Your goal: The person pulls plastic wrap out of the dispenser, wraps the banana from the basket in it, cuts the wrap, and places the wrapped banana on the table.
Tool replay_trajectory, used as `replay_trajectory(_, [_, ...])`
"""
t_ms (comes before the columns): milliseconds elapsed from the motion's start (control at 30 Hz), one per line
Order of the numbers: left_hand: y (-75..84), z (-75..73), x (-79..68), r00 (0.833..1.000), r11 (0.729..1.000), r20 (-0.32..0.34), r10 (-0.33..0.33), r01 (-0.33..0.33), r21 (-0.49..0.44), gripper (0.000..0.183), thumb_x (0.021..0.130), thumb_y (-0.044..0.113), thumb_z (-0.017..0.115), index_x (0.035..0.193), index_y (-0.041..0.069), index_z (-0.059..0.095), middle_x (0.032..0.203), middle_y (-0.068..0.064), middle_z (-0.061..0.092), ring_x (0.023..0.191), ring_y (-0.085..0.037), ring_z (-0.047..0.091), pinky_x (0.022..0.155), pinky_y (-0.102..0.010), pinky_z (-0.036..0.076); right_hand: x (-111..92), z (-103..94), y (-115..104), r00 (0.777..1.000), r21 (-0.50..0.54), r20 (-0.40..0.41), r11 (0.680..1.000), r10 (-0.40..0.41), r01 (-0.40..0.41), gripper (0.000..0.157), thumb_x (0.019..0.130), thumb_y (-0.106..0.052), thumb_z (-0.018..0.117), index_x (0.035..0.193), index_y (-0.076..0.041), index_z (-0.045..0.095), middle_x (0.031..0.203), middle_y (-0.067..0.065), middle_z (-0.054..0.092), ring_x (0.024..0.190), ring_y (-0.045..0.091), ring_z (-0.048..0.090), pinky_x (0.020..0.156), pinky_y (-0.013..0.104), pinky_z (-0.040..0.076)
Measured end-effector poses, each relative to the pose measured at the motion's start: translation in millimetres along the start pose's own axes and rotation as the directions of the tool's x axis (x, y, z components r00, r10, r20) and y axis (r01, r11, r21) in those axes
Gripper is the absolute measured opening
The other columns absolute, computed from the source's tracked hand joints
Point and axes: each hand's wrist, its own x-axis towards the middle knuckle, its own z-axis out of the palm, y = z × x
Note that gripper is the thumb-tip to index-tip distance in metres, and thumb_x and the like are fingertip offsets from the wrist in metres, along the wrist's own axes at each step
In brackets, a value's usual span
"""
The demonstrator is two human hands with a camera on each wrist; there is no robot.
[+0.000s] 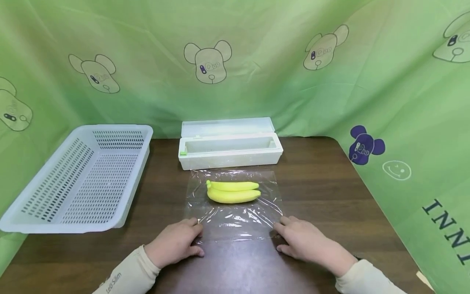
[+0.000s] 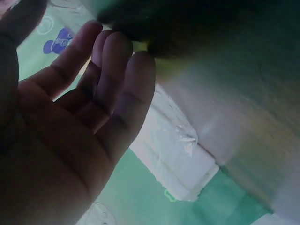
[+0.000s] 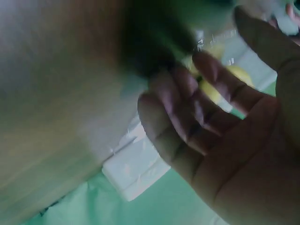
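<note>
Wrist views show both palms, fingers loosely bent, thumbs apart; head view gets only the backs. Left hand (image 1: 176, 241) on the film's (image 1: 227, 231) left edge, right hand (image 1: 308, 241) on its right, near end; can't see any pinch. Only head view shows inside the box (image 1: 231, 161): long, white, lid raised, far side. Film clear, shiny, wrinkled on wood-grain table (image 1: 315, 183); smooth yellow bananas (image 1: 233, 197) lie on it. Perforated basket (image 1: 100, 183) far left

There is passing room between basket (image 1: 103, 183) and film (image 1: 235, 224); box (image 1: 231, 161) bars the far side.
</note>
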Motion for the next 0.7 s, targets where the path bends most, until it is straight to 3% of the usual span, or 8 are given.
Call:
replay_trajectory(100, [2.2, 5.7, -1.3, 0.997, 0.996, -0.062, 0.034, -0.029, 0.079, 0.027, 0.078, 0.022, 0.084, 0.08, 0.017, 0.058, 0.078, 0.007, 0.048, 0.069, -0.014, 0.052, 0.057, -0.032, 0.049, -6.0, 9.9, -6.1, 0.99, -0.125, -0.132, 0.991, -0.056, 0.039, 0.026, 0.075, -0.015, 0.082, 0.089, -0.011, 0.061, 0.08, 0.0, 0.052, 0.072, 0.023, 0.056, 0.058, 0.039, 0.05])
replay_trajectory(267, [2.5, 9.2, -2.6, 0.987, 0.987, -0.121, 0.106, -0.09, 0.131, 0.017, 0.081, 0.007, 0.076, 0.08, 0.014, 0.06, 0.076, 0.005, 0.052, 0.068, -0.017, 0.055, 0.057, -0.033, 0.05, -6.5, 26.5, -6.0, 0.932, -0.249, -0.327, 0.965, -0.16, 0.079, 0.01, 0.075, -0.002, 0.063, 0.08, -0.009, 0.056, 0.073, 0.002, 0.05, 0.065, 0.024, 0.055, 0.053, 0.038, 0.048])
replay_trajectory(367, [2.2, 9.3, -4.3, 0.985, 0.989, -0.127, 0.112, -0.098, 0.114, 0.017, 0.082, 0.006, 0.074, 0.079, 0.014, 0.059, 0.075, 0.006, 0.052, 0.067, -0.016, 0.055, 0.056, -0.032, 0.049, -5.5, 31.3, -5.0, 0.917, -0.268, -0.356, 0.96, -0.182, 0.086, 0.008, 0.076, -0.004, 0.061, 0.078, -0.009, 0.055, 0.073, 0.003, 0.05, 0.064, 0.025, 0.055, 0.052, 0.038, 0.047])
replay_trajectory(533, [4.7, 9.0, -9.8, 0.988, 0.994, -0.112, 0.106, -0.101, 0.046, 0.02, 0.084, 0.007, 0.071, 0.078, 0.016, 0.054, 0.074, 0.009, 0.047, 0.064, -0.012, 0.05, 0.053, -0.03, 0.047, -7.9, 28.1, -5.0, 0.928, -0.247, -0.332, 0.965, -0.171, 0.089, 0.024, 0.065, -0.005, 0.072, 0.075, -0.009, 0.051, 0.071, 0.002, 0.047, 0.063, 0.024, 0.053, 0.052, 0.037, 0.046])
replay_trajectory(700, [9.0, 1.0, -14.9, 0.989, 0.995, -0.106, 0.1, -0.097, 0.026, 0.021, 0.085, 0.008, 0.071, 0.079, 0.017, 0.054, 0.076, 0.01, 0.041, 0.065, -0.009, 0.044, 0.051, -0.025, 0.043, -12.0, 16.5, -7.0, 0.914, -0.149, -0.375, 0.983, -0.156, 0.106, 0.015, 0.067, -0.009, 0.061, 0.074, -0.012, 0.049, 0.071, -0.003, 0.042, 0.06, 0.021, 0.045, 0.048, 0.034, 0.042])
